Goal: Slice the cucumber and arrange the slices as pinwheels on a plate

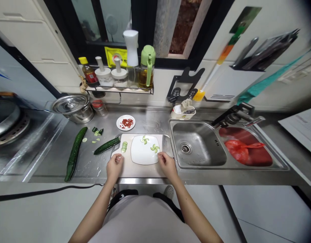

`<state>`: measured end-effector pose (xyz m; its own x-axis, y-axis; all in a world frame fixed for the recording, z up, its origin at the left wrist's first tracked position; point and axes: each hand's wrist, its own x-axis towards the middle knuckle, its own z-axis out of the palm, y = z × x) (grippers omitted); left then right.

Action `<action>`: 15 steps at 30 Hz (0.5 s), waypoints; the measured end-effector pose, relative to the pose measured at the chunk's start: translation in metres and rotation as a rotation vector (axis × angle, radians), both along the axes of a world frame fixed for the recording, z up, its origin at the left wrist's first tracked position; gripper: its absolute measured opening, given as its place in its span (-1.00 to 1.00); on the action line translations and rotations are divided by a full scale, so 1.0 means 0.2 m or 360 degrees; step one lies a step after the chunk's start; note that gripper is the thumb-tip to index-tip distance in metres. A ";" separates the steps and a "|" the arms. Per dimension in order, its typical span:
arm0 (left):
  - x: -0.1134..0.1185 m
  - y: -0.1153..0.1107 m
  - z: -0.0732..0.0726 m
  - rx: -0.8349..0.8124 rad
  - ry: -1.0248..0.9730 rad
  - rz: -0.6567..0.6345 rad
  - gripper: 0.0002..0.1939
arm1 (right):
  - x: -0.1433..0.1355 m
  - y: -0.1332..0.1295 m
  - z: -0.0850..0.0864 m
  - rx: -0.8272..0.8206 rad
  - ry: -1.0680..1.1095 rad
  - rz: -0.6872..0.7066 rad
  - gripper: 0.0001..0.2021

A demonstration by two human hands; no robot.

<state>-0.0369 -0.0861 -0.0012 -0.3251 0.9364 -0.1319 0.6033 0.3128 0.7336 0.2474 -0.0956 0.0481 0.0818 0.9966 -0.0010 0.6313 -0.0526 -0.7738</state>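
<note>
My left hand [114, 166] is closed, fingertips pinched together, over the left part of the cutting board [127, 168]. Whatever it may hold is too small to make out. Just beyond it lies a short row of overlapping cucumber slices [124, 147]. My right hand [167, 166] is also pinched, at the right edge of a white square plate [142, 156]; its fingertips hide anything between them. Two fan-like groups of thin cucumber slices sit on the plate, one group [145, 139] at the top and another group [154, 148] at the right. A cut cucumber [106, 146] rests against the board's left side.
A whole cucumber [75, 153] and cucumber scraps [97, 132] lie on the steel counter at left. Behind the board stands a small plate [118, 125] of chopped red pieces. A lidded pot [80, 113] is back left. The double sink [201, 158] adjoins the board's right side.
</note>
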 end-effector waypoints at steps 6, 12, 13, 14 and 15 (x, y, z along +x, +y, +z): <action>0.00 0.06 0.03 -0.0119 0.0241 0.0074 -0.71 | 0.00 -0.04 0.00 0.0087 -0.0077 0.0073 -0.69; 0.02 0.13 0.06 -0.0156 0.0315 0.0106 -0.72 | 0.00 -0.04 0.00 0.0134 -0.0109 0.0072 -0.67; 0.02 0.14 0.06 -0.0155 0.0316 0.0106 -0.72 | 0.00 -0.04 0.00 0.0147 -0.0106 0.0075 -0.67; 0.03 0.15 0.06 -0.0155 0.0317 0.0105 -0.72 | 0.00 -0.04 0.01 0.0160 -0.0105 0.0077 -0.67; 0.03 0.15 0.06 -0.0154 0.0321 0.0106 -0.72 | 0.00 -0.04 0.01 0.0169 -0.0105 0.0079 -0.67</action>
<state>-0.0302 -0.0556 0.0112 -0.4145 0.8982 -0.1464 0.7102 0.4199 0.5651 0.2484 -0.1033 0.0498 0.0285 0.9937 0.1087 0.6806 0.0603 -0.7302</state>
